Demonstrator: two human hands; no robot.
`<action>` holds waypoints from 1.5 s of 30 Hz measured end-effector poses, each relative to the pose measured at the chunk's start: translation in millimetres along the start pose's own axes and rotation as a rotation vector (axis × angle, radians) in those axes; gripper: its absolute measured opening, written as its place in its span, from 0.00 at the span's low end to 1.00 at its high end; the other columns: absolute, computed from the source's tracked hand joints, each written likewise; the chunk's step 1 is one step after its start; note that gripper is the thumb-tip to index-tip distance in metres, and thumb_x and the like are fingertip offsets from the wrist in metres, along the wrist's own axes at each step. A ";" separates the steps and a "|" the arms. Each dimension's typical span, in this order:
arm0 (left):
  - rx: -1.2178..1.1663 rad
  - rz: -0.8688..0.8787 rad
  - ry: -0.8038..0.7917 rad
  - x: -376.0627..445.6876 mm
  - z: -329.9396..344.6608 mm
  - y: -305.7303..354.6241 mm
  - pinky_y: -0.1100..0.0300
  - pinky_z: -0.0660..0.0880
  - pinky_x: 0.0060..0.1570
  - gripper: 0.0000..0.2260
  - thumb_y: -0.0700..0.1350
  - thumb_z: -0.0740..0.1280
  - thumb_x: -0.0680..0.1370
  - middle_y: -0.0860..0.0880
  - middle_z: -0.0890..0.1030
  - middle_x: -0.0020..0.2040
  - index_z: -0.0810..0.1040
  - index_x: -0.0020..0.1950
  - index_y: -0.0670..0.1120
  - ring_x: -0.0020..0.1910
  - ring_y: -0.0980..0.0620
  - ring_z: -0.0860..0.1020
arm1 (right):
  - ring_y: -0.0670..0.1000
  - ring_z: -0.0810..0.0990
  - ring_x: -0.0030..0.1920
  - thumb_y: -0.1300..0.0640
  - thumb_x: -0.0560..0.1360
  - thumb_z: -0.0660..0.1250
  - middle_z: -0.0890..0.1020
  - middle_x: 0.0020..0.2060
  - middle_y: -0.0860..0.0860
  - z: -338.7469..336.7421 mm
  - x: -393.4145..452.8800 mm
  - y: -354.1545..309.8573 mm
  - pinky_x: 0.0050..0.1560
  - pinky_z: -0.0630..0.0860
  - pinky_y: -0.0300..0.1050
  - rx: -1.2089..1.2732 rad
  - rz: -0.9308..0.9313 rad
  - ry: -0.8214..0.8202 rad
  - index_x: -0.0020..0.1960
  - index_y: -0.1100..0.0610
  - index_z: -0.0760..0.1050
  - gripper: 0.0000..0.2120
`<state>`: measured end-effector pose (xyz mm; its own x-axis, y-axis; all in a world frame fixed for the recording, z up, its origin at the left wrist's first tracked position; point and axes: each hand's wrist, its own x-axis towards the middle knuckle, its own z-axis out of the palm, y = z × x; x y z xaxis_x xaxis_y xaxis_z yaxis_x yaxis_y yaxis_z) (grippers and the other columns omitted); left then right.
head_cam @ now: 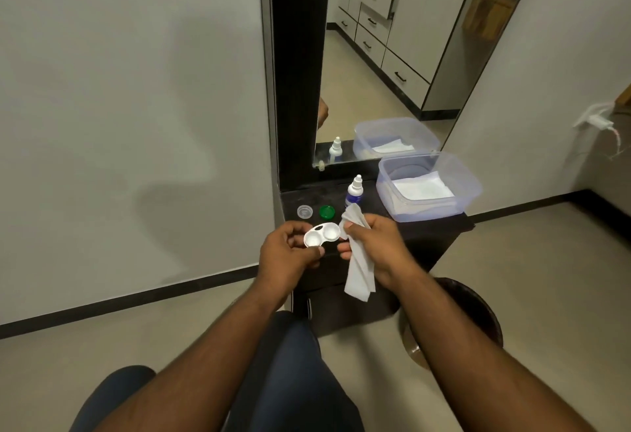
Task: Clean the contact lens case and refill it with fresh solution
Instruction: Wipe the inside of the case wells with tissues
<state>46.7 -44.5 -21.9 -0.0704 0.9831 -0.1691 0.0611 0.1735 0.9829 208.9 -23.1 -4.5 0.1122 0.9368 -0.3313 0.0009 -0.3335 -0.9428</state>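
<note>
My left hand (288, 255) holds a white two-well contact lens case (321, 234) with both wells uncovered and facing up. Just to its right, my right hand (377, 245) grips a white tissue (358, 271) whose top corner sticks up beside the case while the rest hangs down. Behind my hands, on the dark stand (440, 230), lie a clear cap (305, 212) and a green cap (326, 212). A small solution bottle (355, 190) with a white tip and blue label stands upright behind the tissue.
A clear plastic container (471, 189) holding white tissues sits on the stand's right side. A mirror (392, 55) leans behind the stand against the wall. A dark round bin (478, 312) stands on the floor at the right. My knees are below.
</note>
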 end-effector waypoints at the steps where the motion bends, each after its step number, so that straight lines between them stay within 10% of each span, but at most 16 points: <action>1: 0.007 -0.011 -0.008 -0.1 -0.1 1.4 0.59 0.82 0.38 0.17 0.32 0.74 0.69 0.46 0.83 0.45 0.77 0.56 0.43 0.43 0.50 0.83 | 0.55 0.85 0.39 0.59 0.76 0.67 0.83 0.43 0.59 3.5 -1.9 1.4 0.38 0.80 0.48 0.002 -0.009 -0.022 0.55 0.59 0.77 0.09; 20: -0.128 -0.570 -0.232 22.2 -10.9 18.9 0.56 0.82 0.32 0.12 0.35 0.72 0.73 0.37 0.85 0.44 0.78 0.56 0.35 0.36 0.45 0.85 | 0.52 0.83 0.38 0.63 0.72 0.71 0.83 0.41 0.57 13.9 2.5 15.2 0.34 0.80 0.41 0.001 -0.092 0.028 0.45 0.59 0.80 0.03; 29: -0.196 -0.296 0.016 52.9 11.7 19.9 0.57 0.83 0.40 0.06 0.36 0.71 0.73 0.39 0.84 0.44 0.81 0.49 0.36 0.40 0.47 0.84 | 0.51 0.80 0.33 0.49 0.79 0.61 0.81 0.36 0.54 2.0 26.5 -1.0 0.34 0.80 0.45 0.042 -0.025 0.328 0.48 0.57 0.76 0.11; 37: -0.231 -0.358 -0.073 66.0 8.3 12.4 0.53 0.83 0.37 0.05 0.32 0.68 0.75 0.36 0.83 0.44 0.77 0.50 0.35 0.35 0.46 0.84 | 0.50 0.73 0.40 0.36 0.76 0.57 0.76 0.44 0.52 9.3 33.3 -16.2 0.37 0.74 0.44 -0.293 0.187 -0.076 0.58 0.52 0.73 0.22; 45: -0.295 -0.371 -0.177 77.1 0.9 0.6 0.53 0.83 0.38 0.05 0.32 0.67 0.75 0.37 0.84 0.42 0.77 0.50 0.34 0.37 0.44 0.85 | 0.43 0.81 0.41 0.61 0.73 0.71 0.84 0.48 0.50 12.8 39.3 5.9 0.39 0.76 0.37 -0.144 -0.324 -0.088 0.58 0.54 0.79 0.14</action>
<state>42.2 31.5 -34.4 0.1377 0.8577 -0.4954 -0.2219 0.5142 0.8285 200.6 13.1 -23.6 -0.0022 0.9997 -0.0246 0.1626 -0.0239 -0.9864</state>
